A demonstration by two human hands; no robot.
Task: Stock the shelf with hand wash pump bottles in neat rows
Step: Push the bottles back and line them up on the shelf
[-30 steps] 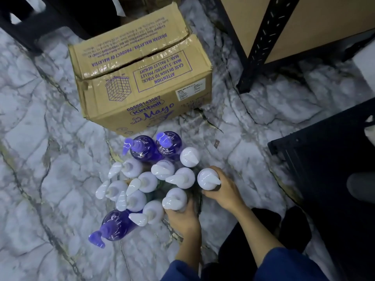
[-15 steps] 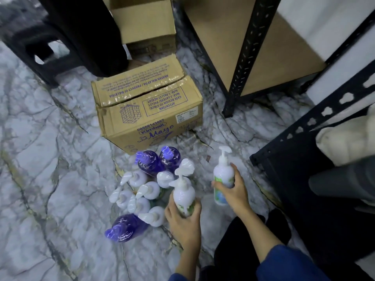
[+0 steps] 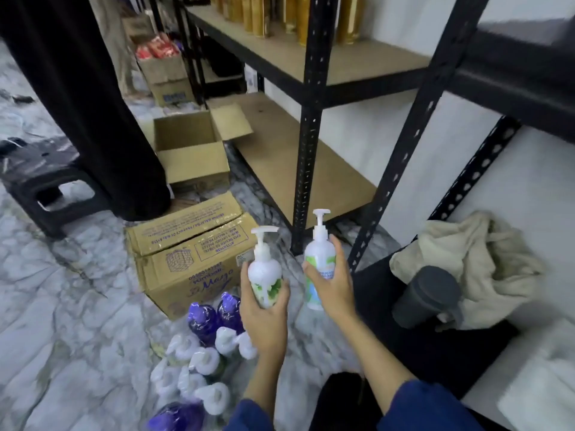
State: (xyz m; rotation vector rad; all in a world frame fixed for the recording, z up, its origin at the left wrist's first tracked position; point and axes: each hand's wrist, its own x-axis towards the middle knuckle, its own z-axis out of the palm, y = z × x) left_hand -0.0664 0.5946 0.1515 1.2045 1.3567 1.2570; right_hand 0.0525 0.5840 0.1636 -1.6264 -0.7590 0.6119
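Observation:
My left hand (image 3: 264, 315) grips a white pump bottle with a green leaf label (image 3: 264, 275), held upright in the air. My right hand (image 3: 333, 284) grips a second white pump bottle (image 3: 319, 259), also upright and a little higher. Below them on the marble floor stands a cluster of several white pump bottles (image 3: 199, 362) with purple bottles (image 3: 214, 315) among them. The black metal shelf unit (image 3: 308, 144) rises ahead, its low wooden board (image 3: 295, 157) bare.
A closed cardboard box (image 3: 186, 253) lies just past the floor bottles, an open box (image 3: 189, 150) behind it. A black stool (image 3: 46, 194) stands at left. At right a dark shelf holds a beige cloth (image 3: 473, 259) and a dark cup (image 3: 426, 297). Golden bottles (image 3: 280, 14) line an upper shelf.
Both hands have lifted their bottles off the floor cluster to chest height. My view has swung up from the floor toward the shelf unit.

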